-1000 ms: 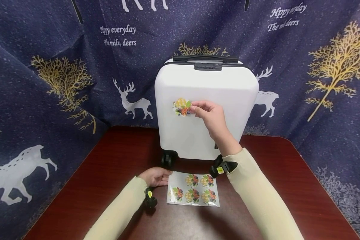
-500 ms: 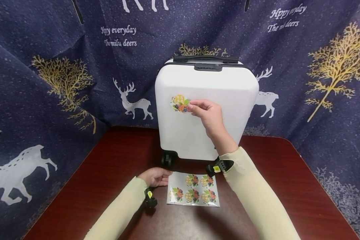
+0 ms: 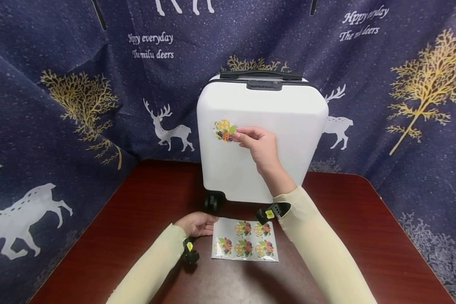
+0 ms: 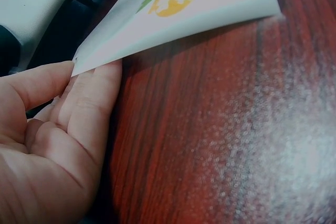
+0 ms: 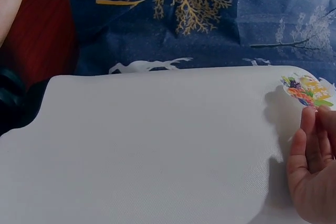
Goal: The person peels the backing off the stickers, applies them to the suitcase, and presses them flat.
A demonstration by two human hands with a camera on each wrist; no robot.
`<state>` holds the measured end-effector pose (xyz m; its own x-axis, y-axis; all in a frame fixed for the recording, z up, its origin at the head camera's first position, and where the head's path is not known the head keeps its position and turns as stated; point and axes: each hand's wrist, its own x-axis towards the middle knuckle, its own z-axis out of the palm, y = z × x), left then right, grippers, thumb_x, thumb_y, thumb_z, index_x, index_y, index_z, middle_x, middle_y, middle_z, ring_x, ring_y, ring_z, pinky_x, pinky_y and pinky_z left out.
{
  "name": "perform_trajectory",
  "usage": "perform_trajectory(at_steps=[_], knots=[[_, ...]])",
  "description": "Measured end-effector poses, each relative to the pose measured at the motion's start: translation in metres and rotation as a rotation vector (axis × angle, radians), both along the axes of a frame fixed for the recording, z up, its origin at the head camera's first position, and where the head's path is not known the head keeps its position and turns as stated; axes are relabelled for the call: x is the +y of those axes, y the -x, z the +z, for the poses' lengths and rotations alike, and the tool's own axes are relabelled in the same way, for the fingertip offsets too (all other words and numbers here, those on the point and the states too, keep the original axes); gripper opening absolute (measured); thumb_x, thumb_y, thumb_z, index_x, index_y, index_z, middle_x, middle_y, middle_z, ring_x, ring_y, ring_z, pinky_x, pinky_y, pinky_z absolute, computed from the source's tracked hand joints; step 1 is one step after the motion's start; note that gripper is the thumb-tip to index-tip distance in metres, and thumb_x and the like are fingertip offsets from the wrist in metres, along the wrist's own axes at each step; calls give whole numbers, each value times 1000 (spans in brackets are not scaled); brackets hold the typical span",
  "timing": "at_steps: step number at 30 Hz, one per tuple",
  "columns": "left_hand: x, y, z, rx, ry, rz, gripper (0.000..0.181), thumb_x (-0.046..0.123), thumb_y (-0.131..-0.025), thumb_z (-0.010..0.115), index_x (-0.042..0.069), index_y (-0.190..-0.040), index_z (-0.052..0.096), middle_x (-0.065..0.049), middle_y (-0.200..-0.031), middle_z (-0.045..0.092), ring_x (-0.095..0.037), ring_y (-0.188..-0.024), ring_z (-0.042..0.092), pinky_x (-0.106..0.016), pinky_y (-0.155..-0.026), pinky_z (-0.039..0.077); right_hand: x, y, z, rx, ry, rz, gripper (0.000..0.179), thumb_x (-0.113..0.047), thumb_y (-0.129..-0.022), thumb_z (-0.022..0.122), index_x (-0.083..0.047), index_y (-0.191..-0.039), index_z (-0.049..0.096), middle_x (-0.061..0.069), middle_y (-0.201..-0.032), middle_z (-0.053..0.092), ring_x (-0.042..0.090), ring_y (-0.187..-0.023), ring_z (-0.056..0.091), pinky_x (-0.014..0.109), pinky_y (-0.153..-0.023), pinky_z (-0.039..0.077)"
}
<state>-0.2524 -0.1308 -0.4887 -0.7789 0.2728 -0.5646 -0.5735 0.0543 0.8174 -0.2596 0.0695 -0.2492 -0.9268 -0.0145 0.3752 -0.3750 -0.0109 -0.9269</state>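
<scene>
A round fruit-print sticker (image 3: 223, 130) is pinched at its right edge by my right hand (image 3: 261, 147), in front of the upper left of a white suitcase (image 3: 239, 169). In the right wrist view the sticker (image 5: 306, 91) casts a shadow on the suitcase face, near its rounded edge. My left hand (image 3: 196, 224) pinches the upper left corner of a sticker sheet (image 3: 222, 230) lying on the table. The sheet bears several more fruit stickers, and its top left spot is bare. From the left wrist view, thumb and fingers hold the sheet's corner (image 4: 105, 51), lifted a little.
The suitcase stands upright on the dark red wooden table (image 3: 156, 190), with a black wheel (image 3: 212, 202) at its lower left and a black handle (image 3: 260, 75) on top. Behind hangs a navy cloth (image 3: 175, 84) printed with deer and golden trees.
My right hand has moved left and slightly up across the suitcase front, carrying the sticker with it. The left hand and the sheet have stayed in place.
</scene>
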Motion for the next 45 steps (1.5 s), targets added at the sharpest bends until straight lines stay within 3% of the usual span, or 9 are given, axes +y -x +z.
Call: perform_trajectory(at_steps=[5,12,26,45], knots=[[-1,0,0,2,0,-3,21,7,-105,53,-8,-116,63,-6,-90,77,-15,-88,74,-34,-92,63,-4,0,0,6,-8,-24,24,-5,-93,71,11,-112,72,-14,-82,73,-4,-74,69,17,-72,56],[-1,-1,3,7,-1,5,20,6,-104,54,-7,-116,63,-7,-92,77,-16,-88,74,-35,-91,63,-10,-2,-1,3,5,-87,20,-4,-92,70,8,-108,75,2,-90,79,-2,-74,70,17,-70,57],[-1,-1,3,5,-17,-7,18,6,-105,53,-6,-113,64,-7,-91,77,-15,-89,74,-33,-91,63,-21,-3,0,-9,45,-204,19,-5,-91,71,6,-105,77,26,-105,76,-4,-68,68,16,-66,58],[-2,0,1,12,-16,-31,21,8,-105,52,-7,-116,63,-5,-88,76,-14,-89,73,-32,-93,62,-23,-2,2,23,-38,-269,18,-8,-92,71,3,-103,78,24,-99,78,-6,-63,65,14,-64,54]])
